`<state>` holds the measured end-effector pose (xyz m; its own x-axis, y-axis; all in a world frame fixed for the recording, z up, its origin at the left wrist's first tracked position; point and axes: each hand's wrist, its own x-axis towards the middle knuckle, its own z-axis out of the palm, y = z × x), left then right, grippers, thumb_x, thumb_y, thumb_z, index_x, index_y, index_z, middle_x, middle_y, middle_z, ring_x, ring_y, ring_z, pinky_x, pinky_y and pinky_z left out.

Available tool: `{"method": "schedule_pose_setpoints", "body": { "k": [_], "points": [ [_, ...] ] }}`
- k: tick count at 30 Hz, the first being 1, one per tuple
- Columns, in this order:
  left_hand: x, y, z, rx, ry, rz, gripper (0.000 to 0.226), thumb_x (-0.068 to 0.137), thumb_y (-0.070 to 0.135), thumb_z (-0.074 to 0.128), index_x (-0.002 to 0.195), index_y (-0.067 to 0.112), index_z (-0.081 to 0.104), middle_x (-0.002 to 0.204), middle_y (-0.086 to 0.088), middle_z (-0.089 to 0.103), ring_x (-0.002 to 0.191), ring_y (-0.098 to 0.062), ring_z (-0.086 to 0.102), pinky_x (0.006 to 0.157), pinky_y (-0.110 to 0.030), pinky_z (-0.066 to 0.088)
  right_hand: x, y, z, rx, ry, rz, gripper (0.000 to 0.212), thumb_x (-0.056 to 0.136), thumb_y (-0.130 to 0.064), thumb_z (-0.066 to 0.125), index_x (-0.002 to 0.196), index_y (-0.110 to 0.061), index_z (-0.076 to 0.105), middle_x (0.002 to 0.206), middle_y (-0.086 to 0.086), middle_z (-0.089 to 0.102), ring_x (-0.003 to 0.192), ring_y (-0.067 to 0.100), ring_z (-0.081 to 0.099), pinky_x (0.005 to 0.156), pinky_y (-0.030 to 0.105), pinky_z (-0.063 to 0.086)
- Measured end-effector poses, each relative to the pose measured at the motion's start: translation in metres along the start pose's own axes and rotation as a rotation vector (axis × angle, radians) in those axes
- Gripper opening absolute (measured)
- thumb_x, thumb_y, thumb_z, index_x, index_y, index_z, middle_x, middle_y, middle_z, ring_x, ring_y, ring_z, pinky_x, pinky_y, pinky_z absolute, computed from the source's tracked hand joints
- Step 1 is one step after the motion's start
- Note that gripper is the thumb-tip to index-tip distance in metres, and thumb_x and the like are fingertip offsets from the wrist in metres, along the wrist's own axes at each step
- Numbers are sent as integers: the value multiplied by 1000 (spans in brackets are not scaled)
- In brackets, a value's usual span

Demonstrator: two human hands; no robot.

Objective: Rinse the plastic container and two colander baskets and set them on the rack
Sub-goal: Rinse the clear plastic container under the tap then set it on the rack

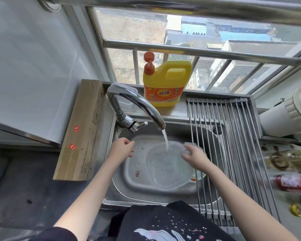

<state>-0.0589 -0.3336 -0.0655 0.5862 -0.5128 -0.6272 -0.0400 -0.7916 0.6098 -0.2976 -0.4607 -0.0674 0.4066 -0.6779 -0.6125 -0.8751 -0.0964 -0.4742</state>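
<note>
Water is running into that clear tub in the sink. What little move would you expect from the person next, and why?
Probably a tilt and swirl of the plastic container by the right hand, which grips its far rim. The tap's stream lands inside it, and the rack beside it holds nothing yet. The left hand hovers loosely curled near the other rim, likely about to steady it.

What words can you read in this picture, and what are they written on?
Nothing here reads clearly enough to quote.
Yellow detergent jug: large characters on the orange label, too blurred to read.
Cardboard box: small black print and two red stickers, too small to read.
Red-labelled bottle: label blurred.
Red marks in the sink: too small to tell.
</note>
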Motion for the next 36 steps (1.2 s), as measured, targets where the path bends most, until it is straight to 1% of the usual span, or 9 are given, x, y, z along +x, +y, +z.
{"method": "schedule_pose_setpoints", "body": {
  "k": [3,8,10,14,17,21,25,30,36],
  "points": [
    [0,-8,-2,-30,74,-11,23,91,18,48,85,1,63,76,-11,71,54,-17,63,54,-24,45,0,-23,21,207,38,-2,52,91,-18,57,139,-5,41,138,12,50,125,26,48,101,34,38],
    [-1,-7,-8,-98,97,18,22,93,16,48,73,13,57,75,-11,68,56,-19,62,43,-17,38,10,-31,13,377,329,47,29,95,-20,51,120,-6,52,120,11,59,102,25,56,75,30,39],
    [-2,-7,-7,-108,108,23,22,92,14,48,73,13,58,74,-11,67,57,-21,62,44,-18,38,7,-19,7,337,370,80,31,95,-20,51,123,-7,51,122,12,58,103,27,55,75,29,38],
    [-6,-4,0,-109,115,54,18,89,10,49,77,6,61,71,-11,68,55,-21,62,47,-22,41,3,-4,18,142,252,43,30,92,-21,56,120,-10,54,119,13,62,96,24,58,74,30,42],
    [-5,-5,3,-111,100,49,17,87,10,49,75,7,61,69,-10,68,57,-21,64,53,-27,46,7,-12,33,154,144,9,44,91,-25,60,131,-8,51,129,10,58,116,26,54,90,30,40],
    [-5,-5,-3,-136,135,106,20,87,10,50,71,20,59,74,-4,70,74,-21,69,69,-35,53,13,-23,36,281,212,20,44,91,-29,59,129,-8,53,126,10,59,113,26,56,85,29,40],
    [-7,-2,-8,-182,115,134,21,91,7,47,77,20,57,78,-7,67,65,-21,68,54,-28,48,8,-11,24,263,302,72,40,92,-25,58,127,-7,53,126,11,58,114,26,53,85,29,39],
    [-10,-1,-3,-213,133,141,22,89,3,45,79,20,55,77,-8,66,58,-18,63,53,-30,47,4,-15,24,193,97,11,50,90,-25,62,134,-7,49,134,9,54,123,24,50,99,31,38],
    [-15,0,-8,-239,130,148,15,90,2,43,93,11,54,78,-8,65,60,-19,63,51,-30,48,2,-21,23,253,292,54,42,92,-24,59,129,-6,52,127,13,58,115,27,54,90,32,41]
  ]
}}
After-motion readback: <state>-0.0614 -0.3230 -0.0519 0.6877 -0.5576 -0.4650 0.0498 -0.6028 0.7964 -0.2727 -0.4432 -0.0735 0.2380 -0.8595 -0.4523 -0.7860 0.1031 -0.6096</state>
